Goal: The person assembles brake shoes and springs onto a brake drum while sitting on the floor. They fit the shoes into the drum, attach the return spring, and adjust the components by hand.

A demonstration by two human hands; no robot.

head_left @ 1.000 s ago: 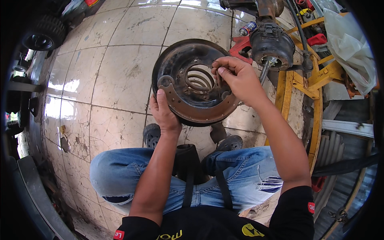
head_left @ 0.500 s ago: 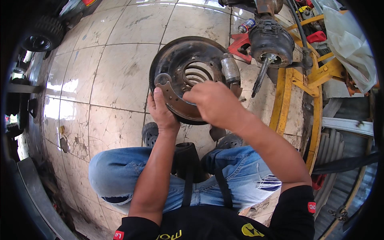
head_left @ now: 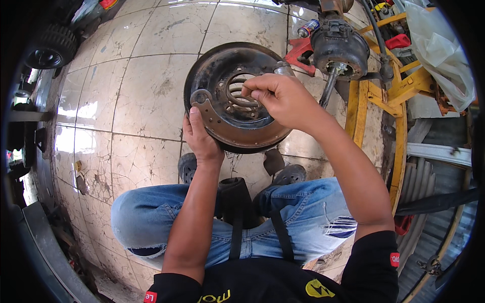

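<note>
A round black brake backing plate (head_left: pixel 212 65) lies in front of my feet. A brown, curved brake shoe (head_left: pixel 235 132) rests along its near side. My left hand (head_left: pixel 203 141) grips the shoe and the plate's left rim together, thumb on top near the shoe's rounded end. Over the plate's centre hole, my right hand (head_left: pixel 285 100) is closed in a pinch; whatever it may hold is too small to make out. Through the hole show the turns of a coil spring (head_left: pixel 237 97). A grey wheel cylinder (head_left: pixel 284 68) sits at the plate's right, partly hidden behind my right hand.
Beyond the plate stand a red jack stand (head_left: pixel 301 53) and an axle end with a drum (head_left: pixel 339 50). A spray can (head_left: pixel 308 28) lies nearby. Yellow metal framing (head_left: pixel 399 146) runs along the right, with plastic sheeting (head_left: pixel 437 55) above. A tyre (head_left: pixel 53 45) stands far left.
My right hand has lifted away from the shoe, up and to the right over the centre hole. The plate has shifted slightly to the left. My left hand keeps its grip.
</note>
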